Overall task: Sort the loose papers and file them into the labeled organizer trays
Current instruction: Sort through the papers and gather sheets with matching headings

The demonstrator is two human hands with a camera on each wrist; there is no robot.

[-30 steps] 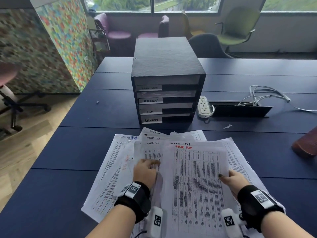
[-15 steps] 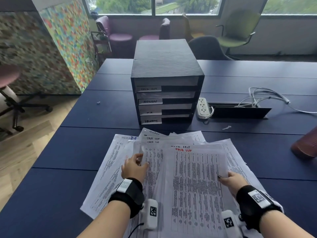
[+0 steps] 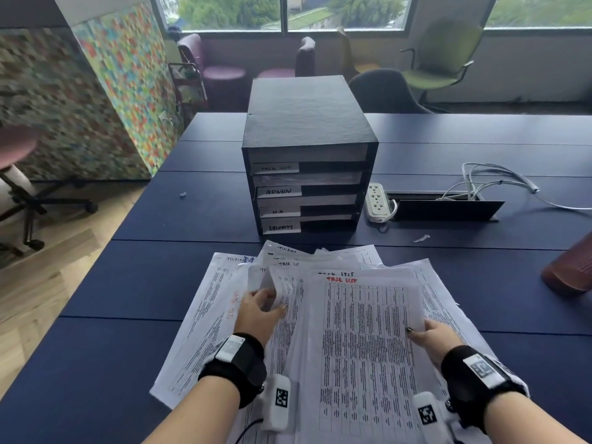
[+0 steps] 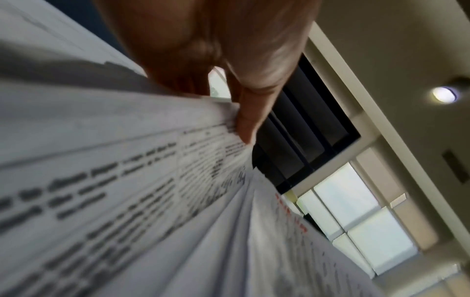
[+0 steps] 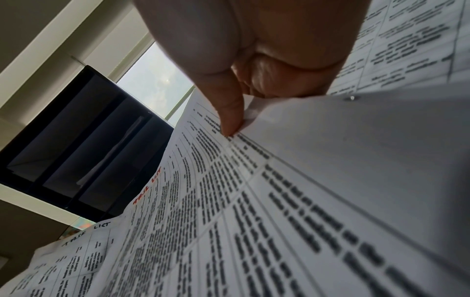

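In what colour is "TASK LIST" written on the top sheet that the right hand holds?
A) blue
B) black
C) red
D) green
C: on the top sheet, whose right edge the right hand pinches, the heading is in red ink, and the right wrist view shows it red too.

To your right of centre on the dark blue table [image 3: 134, 283], a white power strip [image 3: 375, 200] lies just beside an open cable hatch [image 3: 448, 209], with pale cables [image 3: 499, 182] looping out toward the right edge. You can see a reddish-brown object [image 3: 570, 270], cut off by the frame, at the table's right side. Beyond the table stand a green chair [image 3: 442, 64], a dark chair [image 3: 382, 91], purple seats [image 3: 221, 70] under the window [image 3: 282, 11], and a multicoloured mosaic panel [image 3: 121, 81] on your left.
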